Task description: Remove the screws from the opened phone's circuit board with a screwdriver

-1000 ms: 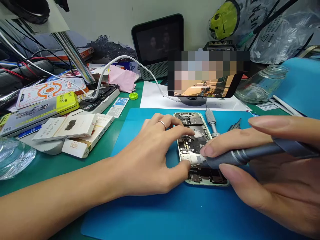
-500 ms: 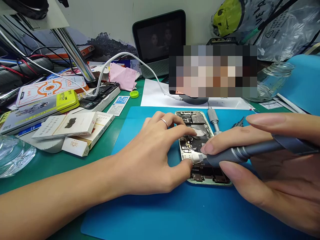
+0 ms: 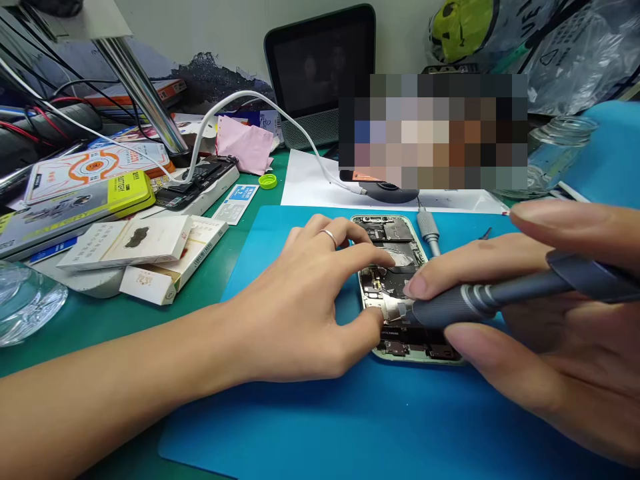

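An opened smartphone (image 3: 395, 293) with bare inner parts and a pale green frame lies on the blue mat (image 3: 300, 427). My left hand (image 3: 310, 300), a ring on one finger, presses thumb and bent fingers onto the phone's left side and holds it. In my right hand (image 3: 525, 320) is a dark grey screwdriver (image 3: 480, 300), pinched between thumb and fingers and tilted low over the phone. Its tip points at the silver metal plate inside; whether it touches a screw I cannot tell. Just beyond the phone lies another grey screwdriver (image 3: 428, 228), partly hidden by my right hand.
Boxes (image 3: 130, 243) and a clear glass dish (image 3: 27, 303) crowd the left. Behind the mat are a white cable (image 3: 240, 95), white paper (image 3: 305, 183), a dark screen (image 3: 320, 73), a blurred-out patch and a glass jar (image 3: 560, 150). A green cap (image 3: 267, 181) lies left of the paper.
The view has tipped slightly, so the scene sits a little higher. Both hands keep nearly the same grip, with the right hand and screwdriver shifted very slightly relative to the phone.
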Tool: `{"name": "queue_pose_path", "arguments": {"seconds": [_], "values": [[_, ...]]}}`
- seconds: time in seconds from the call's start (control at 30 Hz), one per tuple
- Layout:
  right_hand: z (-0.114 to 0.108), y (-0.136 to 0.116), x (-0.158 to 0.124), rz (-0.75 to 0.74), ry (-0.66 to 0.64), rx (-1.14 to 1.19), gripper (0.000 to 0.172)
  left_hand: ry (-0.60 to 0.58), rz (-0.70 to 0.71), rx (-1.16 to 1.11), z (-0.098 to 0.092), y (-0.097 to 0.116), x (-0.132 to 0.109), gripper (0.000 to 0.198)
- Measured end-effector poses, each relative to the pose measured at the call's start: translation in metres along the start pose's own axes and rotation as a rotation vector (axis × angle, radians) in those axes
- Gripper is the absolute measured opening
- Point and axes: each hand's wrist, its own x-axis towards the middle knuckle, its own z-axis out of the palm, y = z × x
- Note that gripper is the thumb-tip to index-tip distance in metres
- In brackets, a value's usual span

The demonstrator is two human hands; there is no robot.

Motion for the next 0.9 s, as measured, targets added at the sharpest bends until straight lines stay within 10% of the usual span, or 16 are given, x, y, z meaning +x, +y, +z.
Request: {"name": "queue_pose_path", "arguments": {"seconds": [0.4,0.63,0.9], "values": [[-0.008,-0.0018,-0.0003,-0.138,-0.067,-0.177,0.069,0.014,0.019,0.024,0.0035,-0.003,0.001,0.045],[-0.0017,-0.008,0.007,-0.12,-0.076,-0.042,0.1,0.038,0.03,0.0,0.0062,-0.0039,-0.0007,0.034],[-0.0009,-0.0017,0.0067,-0.16,-0.128,-0.031,0.073,0.044,0.038,-0.048,0.0065,-0.0029,-0.0002,0.034]]}}
